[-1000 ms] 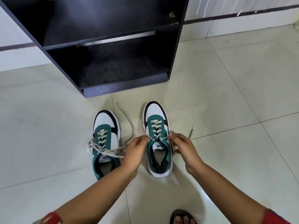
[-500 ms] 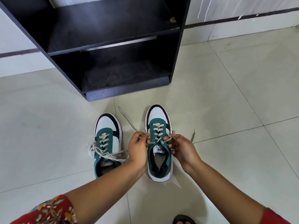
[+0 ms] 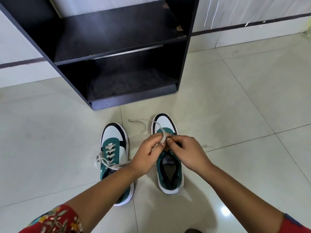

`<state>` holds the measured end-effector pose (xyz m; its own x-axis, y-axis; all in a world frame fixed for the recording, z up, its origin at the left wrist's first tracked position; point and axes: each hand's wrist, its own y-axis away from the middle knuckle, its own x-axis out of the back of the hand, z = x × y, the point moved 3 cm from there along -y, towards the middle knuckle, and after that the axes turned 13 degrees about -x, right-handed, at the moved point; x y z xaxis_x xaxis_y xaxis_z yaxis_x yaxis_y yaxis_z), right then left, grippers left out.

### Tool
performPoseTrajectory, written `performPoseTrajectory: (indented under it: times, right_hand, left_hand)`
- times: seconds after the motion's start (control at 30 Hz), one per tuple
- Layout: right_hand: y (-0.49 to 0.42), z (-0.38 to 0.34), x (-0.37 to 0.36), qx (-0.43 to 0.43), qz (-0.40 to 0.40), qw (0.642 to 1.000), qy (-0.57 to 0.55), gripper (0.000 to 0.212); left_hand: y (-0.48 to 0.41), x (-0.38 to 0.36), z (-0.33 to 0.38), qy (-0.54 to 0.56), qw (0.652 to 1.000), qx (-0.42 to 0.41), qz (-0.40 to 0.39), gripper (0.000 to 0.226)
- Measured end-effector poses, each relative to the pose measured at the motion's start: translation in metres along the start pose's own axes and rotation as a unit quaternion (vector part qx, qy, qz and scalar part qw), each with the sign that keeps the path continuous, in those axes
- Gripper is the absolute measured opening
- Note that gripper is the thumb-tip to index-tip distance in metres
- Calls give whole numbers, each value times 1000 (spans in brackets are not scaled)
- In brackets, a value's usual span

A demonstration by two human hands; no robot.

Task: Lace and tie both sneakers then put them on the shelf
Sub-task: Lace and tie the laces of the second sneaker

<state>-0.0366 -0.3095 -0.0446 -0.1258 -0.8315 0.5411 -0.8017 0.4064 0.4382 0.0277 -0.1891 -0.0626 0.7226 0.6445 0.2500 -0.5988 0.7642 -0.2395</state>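
Two green, white and black sneakers stand side by side on the tiled floor, toes toward the shelf. The left sneaker [image 3: 113, 148] is laced, with a tied bow of cream lace at its tongue. Over the right sneaker [image 3: 170, 174] my left hand [image 3: 148, 155] and my right hand [image 3: 186, 153] meet, both pinching its cream lace [image 3: 162, 135]. One loose lace end trails on the floor [image 3: 136, 121] to the left of the toe, another lies to the right. My hands hide the laced part of this sneaker.
A black two-level shelf unit [image 3: 117, 96] stands open right in front of the sneakers, against a white wall. A dark sandal toe [image 3: 192, 230] shows at the bottom edge.
My hands have come together over the right sneaker's tongue, drawing the lace ends inward and up. The left lace end now curls across the floor by the toe.
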Motion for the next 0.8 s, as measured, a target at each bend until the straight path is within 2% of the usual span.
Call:
performPoseTrajectory:
  times: [0.1, 0.2, 0.23, 0.33, 0.43, 0.53, 0.67, 0.73, 0.8]
  right_hand:
    - [6, 1, 1, 25, 12, 999, -41, 25]
    - [14, 6, 0, 43, 43, 995, -73, 6]
    - [16, 8, -1, 52, 51, 994, -85, 7]
    - [21, 16, -6, 94, 82, 991, -45, 14]
    - [22, 23, -13, 91, 110, 989, 41, 25]
    - [21, 24, -22, 92, 124, 985, 78, 40]
    - [16, 21, -31, 85, 109, 990, 41, 44]
    - [17, 19, -34, 88, 115, 989, 32, 47]
    - [20, 19, -38, 97, 124, 987, 26, 50]
  left_hand:
    - [0, 4, -1, -97, 994, -40, -15, 21]
    - [1, 9, 7, -183, 979, -87, 24, 18]
    - [1, 10, 10, -197, 976, -86, 40, 17]
    - [-1, 11, 9, -236, 970, -18, 52, 32]
    - [-5, 11, 5, -242, 965, 90, 51, 26]
    - [-7, 11, 6, -218, 961, 170, 18, 26]
    - [-9, 10, 17, -218, 959, 182, -20, 29]
    - [-10, 12, 20, -227, 957, 178, -12, 28]
    - [-11, 17, 16, -189, 960, 207, 4, 30]
